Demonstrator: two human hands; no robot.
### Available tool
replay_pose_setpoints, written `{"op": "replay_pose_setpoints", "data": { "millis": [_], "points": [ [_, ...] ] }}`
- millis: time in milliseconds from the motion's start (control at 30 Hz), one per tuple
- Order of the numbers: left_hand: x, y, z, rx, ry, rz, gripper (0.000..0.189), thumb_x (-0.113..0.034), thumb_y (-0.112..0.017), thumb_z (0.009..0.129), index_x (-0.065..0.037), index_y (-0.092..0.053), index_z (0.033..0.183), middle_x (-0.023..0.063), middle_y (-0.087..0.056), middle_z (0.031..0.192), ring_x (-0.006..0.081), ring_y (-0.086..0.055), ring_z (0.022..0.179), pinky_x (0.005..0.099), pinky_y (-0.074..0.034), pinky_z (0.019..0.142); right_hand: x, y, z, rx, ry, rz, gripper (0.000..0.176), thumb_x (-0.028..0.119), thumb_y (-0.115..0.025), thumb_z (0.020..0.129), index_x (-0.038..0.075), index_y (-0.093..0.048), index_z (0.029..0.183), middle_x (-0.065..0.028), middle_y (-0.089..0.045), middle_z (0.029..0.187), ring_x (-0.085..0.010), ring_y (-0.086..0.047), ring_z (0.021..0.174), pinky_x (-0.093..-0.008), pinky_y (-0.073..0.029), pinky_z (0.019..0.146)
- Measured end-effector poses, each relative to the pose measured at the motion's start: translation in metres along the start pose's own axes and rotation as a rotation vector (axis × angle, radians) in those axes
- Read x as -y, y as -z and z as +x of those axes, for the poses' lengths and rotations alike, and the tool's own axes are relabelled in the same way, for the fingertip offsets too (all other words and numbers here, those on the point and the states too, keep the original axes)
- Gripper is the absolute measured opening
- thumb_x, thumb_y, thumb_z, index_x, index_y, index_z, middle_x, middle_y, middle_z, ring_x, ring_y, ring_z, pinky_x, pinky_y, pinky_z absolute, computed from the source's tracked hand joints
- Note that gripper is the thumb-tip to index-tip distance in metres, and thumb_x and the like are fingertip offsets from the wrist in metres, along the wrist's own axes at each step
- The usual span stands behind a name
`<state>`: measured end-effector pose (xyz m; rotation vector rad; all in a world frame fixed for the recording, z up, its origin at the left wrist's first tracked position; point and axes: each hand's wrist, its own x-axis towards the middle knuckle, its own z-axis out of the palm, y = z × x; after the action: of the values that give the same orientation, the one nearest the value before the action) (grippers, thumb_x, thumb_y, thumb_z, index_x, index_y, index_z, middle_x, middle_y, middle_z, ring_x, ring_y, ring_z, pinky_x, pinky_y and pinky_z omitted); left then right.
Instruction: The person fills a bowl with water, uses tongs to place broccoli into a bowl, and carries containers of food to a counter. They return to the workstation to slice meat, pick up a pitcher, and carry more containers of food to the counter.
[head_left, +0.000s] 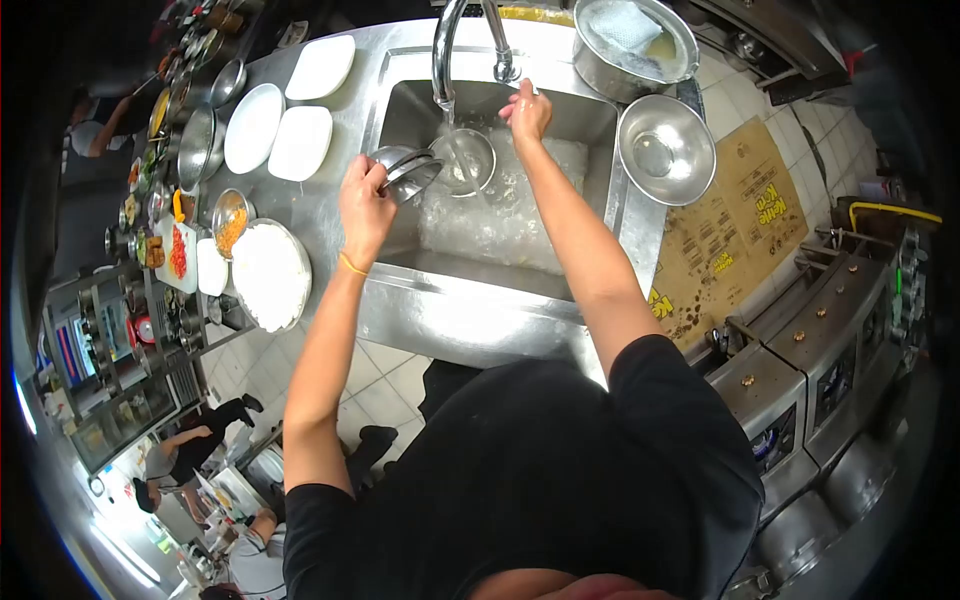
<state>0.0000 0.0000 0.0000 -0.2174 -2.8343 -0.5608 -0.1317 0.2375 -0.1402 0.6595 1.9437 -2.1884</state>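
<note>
My left hand (367, 200) grips a few small metal bowls (410, 175), nested and tilted over the sink's left edge. Water runs from the curved faucet (443, 55) into the sink (400, 255). Under the stream a round metal bowl (468, 165) sits in the cloudy water. Beside the faucet's base, the fingers of my right hand (528, 113) are closed around a small pale end, which looks like the faucet handle (533, 90); the fingers partly hide it.
White plates (300, 143) lie left of the sink. A large white round item (270, 275) and a bowl of orange pieces (232, 222) stand nearer. On the right are an empty metal bowl (667, 150) and a pot (637, 50) with a cloth. Two people work at lower left.
</note>
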Motion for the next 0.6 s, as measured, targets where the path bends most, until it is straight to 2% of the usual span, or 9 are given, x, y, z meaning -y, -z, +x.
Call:
{"op": "replay_pose_setpoints", "data": {
  "millis": [67, 100, 167, 267, 333, 400, 433, 500, 600],
  "points": [
    [0.005, 0.029, 0.002, 0.045, -0.282, 0.13, 0.022, 0.0, -0.06, 0.052, -0.007, -0.047, 0.068, 0.0071, -0.047, 0.077, 0.0251, -0.051, 0.081, 0.0392, -0.036, 0.068, -0.023, -0.014, -0.001, 0.273, -0.284, 0.291, 0.077, 0.05, -0.051, 0.086, 0.002, -0.018, 0.137, -0.0255, -0.06, 0.101, -0.0293, -0.063, 0.078, -0.0325, -0.051, 0.064],
    [-0.012, 0.009, 0.003, -0.057, -0.262, 0.058, 0.022, 0.0, -0.06, 0.052, -0.007, -0.047, 0.068, 0.0071, -0.047, 0.077, 0.0251, -0.051, 0.081, 0.0392, -0.036, 0.068, 0.006, 0.024, 0.003, 0.265, -0.206, 0.192, 0.077, 0.05, -0.051, 0.086, 0.002, -0.018, 0.137, -0.0255, -0.06, 0.101, -0.0293, -0.063, 0.078, -0.0325, -0.051, 0.064],
    [-0.016, 0.021, -0.001, -0.013, -0.529, 0.115, 0.021, 0.0, -0.06, 0.053, -0.007, -0.046, 0.066, 0.0068, -0.046, 0.077, 0.0241, -0.05, 0.081, 0.037, -0.036, 0.067, 0.002, 0.042, -0.061, 0.437, -0.354, 0.527, 0.078, 0.05, -0.051, 0.087, 0.003, -0.015, 0.138, -0.0262, -0.056, 0.109, -0.03, -0.061, 0.089, -0.0377, -0.051, 0.072],
    [-0.006, 0.041, -0.008, 0.017, -0.687, 0.103, 0.011, -0.007, -0.058, 0.061, -0.008, -0.049, 0.067, 0.005, -0.046, 0.076, 0.0217, -0.051, 0.08, 0.0363, -0.037, 0.071, -0.004, 0.089, -0.165, 0.522, -0.381, 0.806, 0.08, 0.052, -0.047, 0.087, 0.006, -0.008, 0.141, -0.0308, -0.042, 0.127, -0.0412, -0.047, 0.114, -0.051, -0.04, 0.093],
    [0.003, 0.035, -0.012, -0.008, -0.819, -0.017, 0.009, -0.012, -0.057, 0.064, -0.009, -0.055, 0.072, 0.0047, -0.046, 0.076, 0.0215, -0.052, 0.078, 0.037, -0.038, 0.075, 0.006, 0.125, -0.196, 0.396, -0.346, 0.905, 0.086, 0.054, -0.047, 0.086, 0.008, 0.001, 0.142, -0.034, -0.025, 0.137, -0.0463, -0.032, 0.124, -0.0559, -0.033, 0.099],
    [-0.011, 0.045, -0.013, -0.161, -0.974, -0.202, 0.009, -0.015, -0.057, 0.068, -0.011, -0.056, 0.076, 0.0036, -0.049, 0.079, 0.0201, -0.052, 0.079, 0.0362, -0.039, 0.074, 0.032, 0.145, -0.194, 0.011, -0.329, 1.001, 0.101, 0.054, -0.057, 0.079, 0.009, 0.008, 0.142, -0.0334, -0.021, 0.139, -0.047, -0.027, 0.127, -0.0568, -0.027, 0.103],
    [-0.016, 0.049, -0.017, -0.186, -1.006, -0.209, 0.012, -0.013, -0.056, 0.067, -0.011, -0.054, 0.079, 0.0044, -0.051, 0.083, 0.0216, -0.052, 0.077, 0.0372, -0.039, 0.07, 0.029, 0.166, -0.173, -0.007, -0.294, 1.109, 0.099, 0.05, -0.056, 0.081, 0.0, 0.006, 0.14, -0.0325, -0.021, 0.139, -0.0459, -0.026, 0.129, -0.0555, -0.025, 0.105],
    [-0.032, 0.079, -0.029, -0.315, -0.987, -0.107, 0.012, -0.012, -0.055, 0.069, -0.012, -0.044, 0.069, 0.0021, -0.042, 0.074, 0.018, -0.047, 0.069, 0.0325, -0.038, 0.063, 0.028, 0.195, -0.129, -0.135, -0.319, 1.009, 0.079, 0.043, -0.048, 0.084, -0.01, -0.018, 0.134, -0.0268, -0.031, 0.137, -0.0363, -0.033, 0.128, -0.0465, -0.029, 0.106],
    [-0.022, 0.133, -0.063, -0.483, -0.869, -0.182, 0.018, -0.012, -0.056, 0.068, -0.011, -0.038, 0.065, 0.0026, -0.036, 0.068, 0.017, -0.043, 0.062, 0.0297, -0.034, 0.056, 0.004, 0.238, -0.079, -0.283, -0.196, 0.802, 0.048, 0.021, -0.042, 0.09, -0.008, -0.035, 0.127, -0.0255, -0.047, 0.124, -0.0398, -0.049, 0.112, -0.0489, -0.045, 0.094]
  ]
}}
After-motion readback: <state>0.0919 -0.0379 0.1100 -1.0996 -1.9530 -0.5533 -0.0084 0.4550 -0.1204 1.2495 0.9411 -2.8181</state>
